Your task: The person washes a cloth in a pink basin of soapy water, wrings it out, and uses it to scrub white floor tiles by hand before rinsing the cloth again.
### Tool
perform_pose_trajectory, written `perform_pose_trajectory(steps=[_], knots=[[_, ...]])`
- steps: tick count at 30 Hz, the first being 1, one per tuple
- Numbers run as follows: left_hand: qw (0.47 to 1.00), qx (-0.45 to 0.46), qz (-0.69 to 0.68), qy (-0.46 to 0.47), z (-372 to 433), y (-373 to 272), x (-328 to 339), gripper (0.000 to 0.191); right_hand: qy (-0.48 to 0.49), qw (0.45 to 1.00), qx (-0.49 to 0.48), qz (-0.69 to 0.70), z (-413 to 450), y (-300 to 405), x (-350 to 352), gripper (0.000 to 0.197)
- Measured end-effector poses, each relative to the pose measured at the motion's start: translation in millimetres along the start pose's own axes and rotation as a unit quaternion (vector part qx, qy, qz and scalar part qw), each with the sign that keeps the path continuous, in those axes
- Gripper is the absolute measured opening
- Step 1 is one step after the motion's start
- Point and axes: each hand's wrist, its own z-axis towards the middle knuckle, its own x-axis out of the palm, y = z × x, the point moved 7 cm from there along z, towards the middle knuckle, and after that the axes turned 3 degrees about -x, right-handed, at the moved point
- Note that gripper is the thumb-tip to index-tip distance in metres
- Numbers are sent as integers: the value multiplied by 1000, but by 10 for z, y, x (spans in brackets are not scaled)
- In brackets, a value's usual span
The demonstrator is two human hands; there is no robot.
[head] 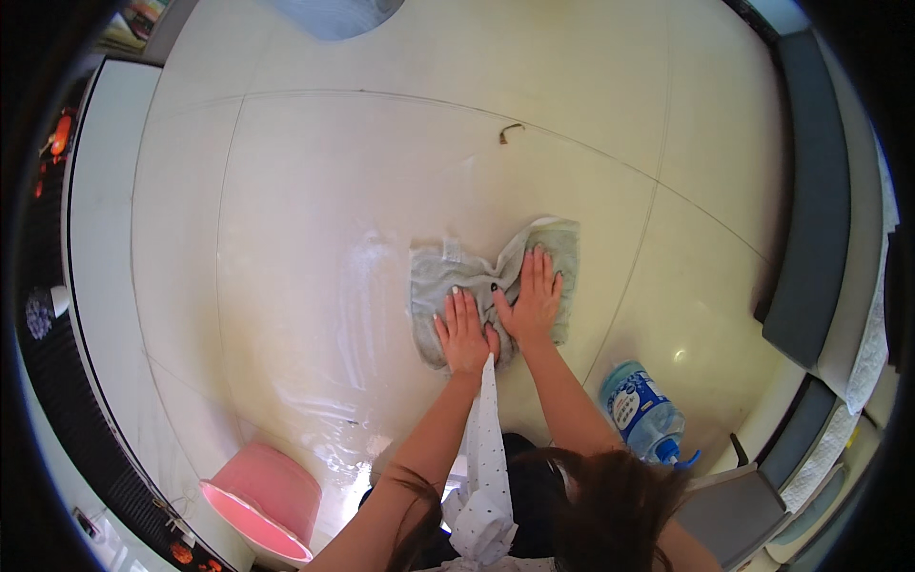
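A grey-green towel [447, 268] lies rumpled on the cream tile floor [307, 214], with a small pale tag at its far edge. Flat on its left half rests my left hand [465, 334], palm down, thumb angled to the side. My right hand [535, 304] presses on the right half, fingers pointing away from me and thumb spread. A fold of the towel rises between the two hands. The end of a white dotted fabric tie [487, 422] hangs beside my left wrist.
A pink plastic bucket [268, 493] stands at lower left. A clear blue pump bottle [642, 411] is at lower right. A grey sofa [811, 200] borders the right, a long white cabinet [107, 214] the left. Brown debris [509, 134] and a translucent bluish object [339, 14] lie farther off.
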Motion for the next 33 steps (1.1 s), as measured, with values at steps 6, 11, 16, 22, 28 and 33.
perform_pose_trajectory(steps=[6,11,16,22,28,33], knots=[[1000,14,-18,-17,257,-1,-70,65,19,992,-118,28,498,249,99,68],[996,43,-25,-79,1165,-32,-376,62,35,984,-175,-8,1425,563,223,67],[989,104,-15,-105,1568,-45,-536,59,-88,995,21,-51,1577,278,129,69],[995,104,-4,-14,867,-421,-98,56,-117,975,176,-73,665,-553,17,66],[986,129,-96,-31,858,-621,-68,55,-135,983,91,-84,913,-626,-106,63],[987,113,-91,-74,1208,-471,-192,54,-89,992,-57,-73,1542,-95,50,62]])
